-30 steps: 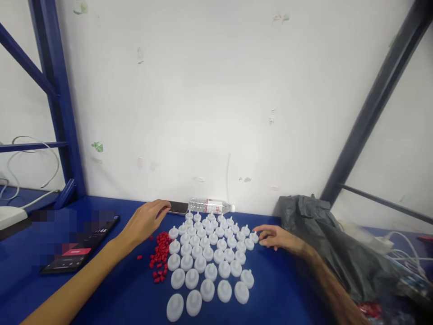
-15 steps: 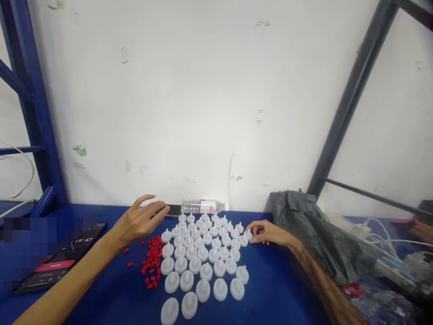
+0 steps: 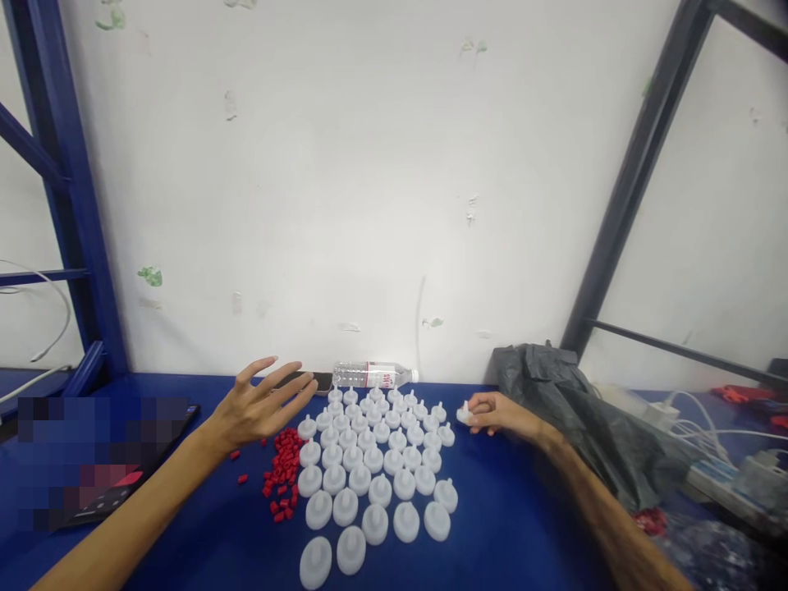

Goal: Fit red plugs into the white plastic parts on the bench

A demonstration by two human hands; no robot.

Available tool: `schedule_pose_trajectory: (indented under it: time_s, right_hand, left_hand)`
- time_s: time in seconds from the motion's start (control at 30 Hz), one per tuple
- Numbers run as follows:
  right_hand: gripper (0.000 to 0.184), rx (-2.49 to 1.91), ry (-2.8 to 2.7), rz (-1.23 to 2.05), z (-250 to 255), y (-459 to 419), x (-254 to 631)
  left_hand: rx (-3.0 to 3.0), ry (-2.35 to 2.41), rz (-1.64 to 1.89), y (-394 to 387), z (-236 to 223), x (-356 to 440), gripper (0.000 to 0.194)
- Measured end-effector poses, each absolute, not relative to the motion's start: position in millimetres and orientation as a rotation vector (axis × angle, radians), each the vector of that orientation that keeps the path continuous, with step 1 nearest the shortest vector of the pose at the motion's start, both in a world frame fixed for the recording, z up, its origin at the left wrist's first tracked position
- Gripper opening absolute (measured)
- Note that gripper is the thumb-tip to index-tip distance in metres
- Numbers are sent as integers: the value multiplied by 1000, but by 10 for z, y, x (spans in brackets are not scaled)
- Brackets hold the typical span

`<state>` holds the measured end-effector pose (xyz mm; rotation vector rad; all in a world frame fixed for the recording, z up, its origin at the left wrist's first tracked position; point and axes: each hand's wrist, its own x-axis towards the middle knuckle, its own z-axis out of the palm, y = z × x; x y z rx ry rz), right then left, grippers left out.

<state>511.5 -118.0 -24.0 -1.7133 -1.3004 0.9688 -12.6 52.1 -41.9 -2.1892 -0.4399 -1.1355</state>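
Observation:
Rows of round white plastic caps with short nozzles [image 3: 380, 490] stand upright on the blue table. My right hand [image 3: 501, 414] pinches one white nozzle cap [image 3: 464, 413] at the right edge of the group, a little apart from the others. To the left of the caps lies a loose pile of small red plastic pieces [image 3: 283, 464]. Above and left of that pile, my left hand [image 3: 264, 402] hovers with its fingers spread and nothing in them. Several red pieces lie scattered just under the left wrist.
Behind the caps a clear plastic bottle [image 3: 373, 375] lies on its side against the wall, beside a dark phone [image 3: 320, 382] partly hidden by my left hand. Another phone [image 3: 123, 484], partly blurred out, lies at left. A dark grey plastic bag [image 3: 554, 394] and white cables [image 3: 707, 435] fill the right side.
My right hand has closed on a cap at the group's right edge and drawn it away to the right. My left hand has opened its fingers wider. The camera view has shifted.

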Motion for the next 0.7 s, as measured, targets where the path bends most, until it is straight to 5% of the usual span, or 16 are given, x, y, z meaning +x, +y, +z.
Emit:
schedule_pose_trajectory:
  time_s: [0.43,0.7]
  right_hand:
    - [66,-1537,-1334,578,-96,-1108,4845]
    - [42,-1405,-1599,41,-114,-1165,4288]
  left_hand:
    - [-2122,-114,-1126,580,-429,89,54]
    - [-2271,-148,-1425,177,-362,476,39]
